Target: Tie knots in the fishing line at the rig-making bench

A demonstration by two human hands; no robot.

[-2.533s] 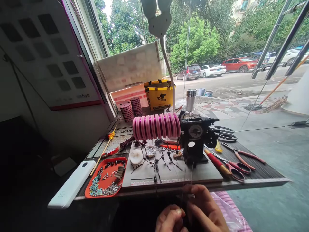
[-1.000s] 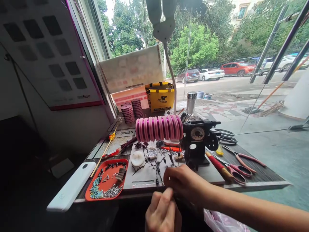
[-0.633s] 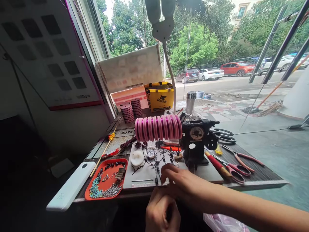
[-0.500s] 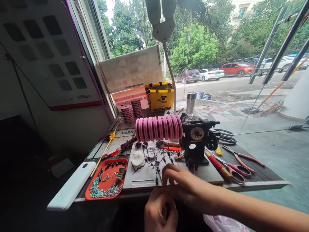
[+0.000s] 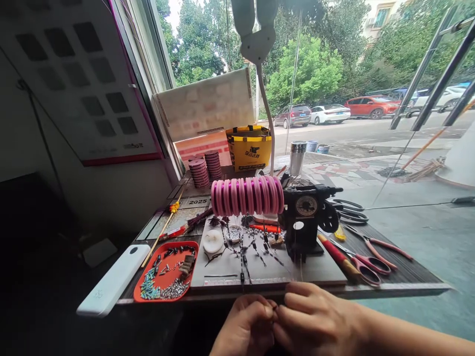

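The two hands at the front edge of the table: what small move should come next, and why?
Probably a gentle pull apart. The left hand and right hand meet fingertip to fingertip, pinching something tiny and dark, and a thin clear line seems to run from the black hand-crank winder down toward them.

I see a dark wooden surface with a pale mat on its middle. On it lie an orange tray of small parts and a white flat case at left, a row of pink spools, a black winding machine, and scissors and pliers at right.
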